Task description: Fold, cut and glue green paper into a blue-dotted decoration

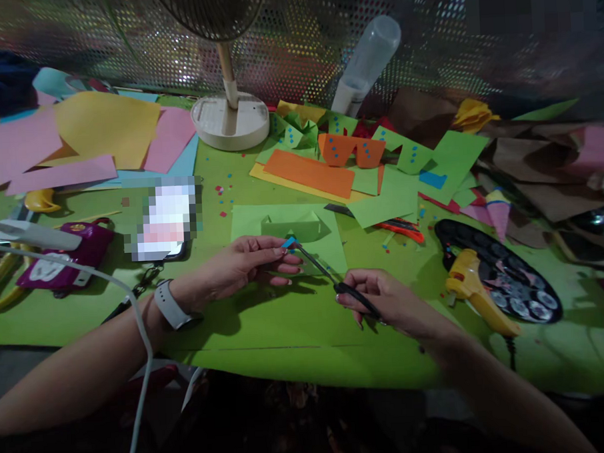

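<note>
Between thumb and forefinger, my left hand [248, 262] pinches a small piece of blue paper [289, 243]. My right hand [378, 300] is closed around the black handles of a pair of scissors [318, 266], whose blades point up and left and reach the blue piece. Whether the blades are touching the paper, I cannot tell. Beneath both hands lies a light green paper sheet [242, 222] with a folded green strip [292, 228] standing on it. Cut orange paper with blue dots [353, 149] sits farther back.
A yellow glue gun [478, 292] rests on a black palette [550, 309] at right. An orange cutter [402, 233] lies nearby. At left are a phone [165, 219], a purple device [68, 257] and a white cable [142, 327]. A fan [231, 126] and coloured sheets [107, 128] stand behind.
</note>
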Motion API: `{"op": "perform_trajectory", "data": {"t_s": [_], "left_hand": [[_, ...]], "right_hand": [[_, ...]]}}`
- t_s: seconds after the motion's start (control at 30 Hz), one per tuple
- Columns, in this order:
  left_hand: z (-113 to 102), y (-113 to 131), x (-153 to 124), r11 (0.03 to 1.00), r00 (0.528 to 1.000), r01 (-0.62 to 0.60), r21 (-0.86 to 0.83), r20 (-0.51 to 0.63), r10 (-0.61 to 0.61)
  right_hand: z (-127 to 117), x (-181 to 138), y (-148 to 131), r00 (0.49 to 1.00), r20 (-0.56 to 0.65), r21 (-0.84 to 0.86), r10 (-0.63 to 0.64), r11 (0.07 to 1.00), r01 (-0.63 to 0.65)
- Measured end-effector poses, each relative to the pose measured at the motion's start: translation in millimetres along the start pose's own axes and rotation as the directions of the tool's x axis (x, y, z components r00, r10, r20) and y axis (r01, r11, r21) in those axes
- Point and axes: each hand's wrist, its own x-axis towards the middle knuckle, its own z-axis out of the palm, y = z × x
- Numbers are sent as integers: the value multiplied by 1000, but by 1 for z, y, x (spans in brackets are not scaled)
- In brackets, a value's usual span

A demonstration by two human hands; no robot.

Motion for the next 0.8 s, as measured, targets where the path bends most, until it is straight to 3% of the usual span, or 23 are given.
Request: {"op": "perform_trajectory", "data": {"t_s": [0.8], "left_hand": [[1,-5,1,999,999,39,5,34,-39]], "right_hand": [[5,1,-1,1000,-12,-4,-1,1000,1]]}}
